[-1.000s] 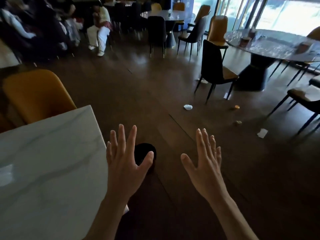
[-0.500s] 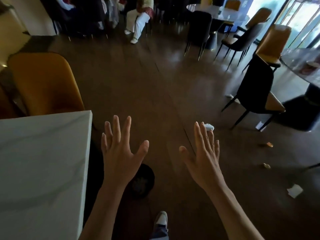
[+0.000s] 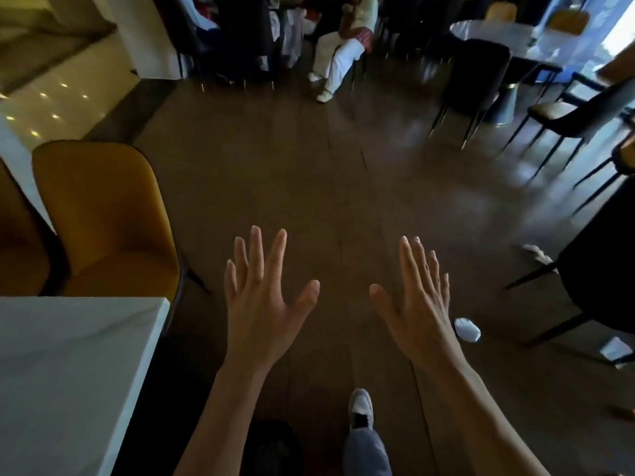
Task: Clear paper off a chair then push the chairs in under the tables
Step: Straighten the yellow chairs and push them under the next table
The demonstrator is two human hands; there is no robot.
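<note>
Mustard-yellow upholstered chair with a curved shell back (image 3: 103, 218) — upright at the far edge of the white marble-patterned tabletop (image 3: 68, 372), its seat facing the tabletop and only partly under it. Black-backed chair on thin dark metal legs (image 3: 604, 269) — upright at the right edge, partly out of frame. Crumpled white paper ball (image 3: 466, 329) lies on the dark floor near this chair's legs; further white scraps (image 3: 537, 254) (image 3: 616, 352) lie beside those legs.
</note>
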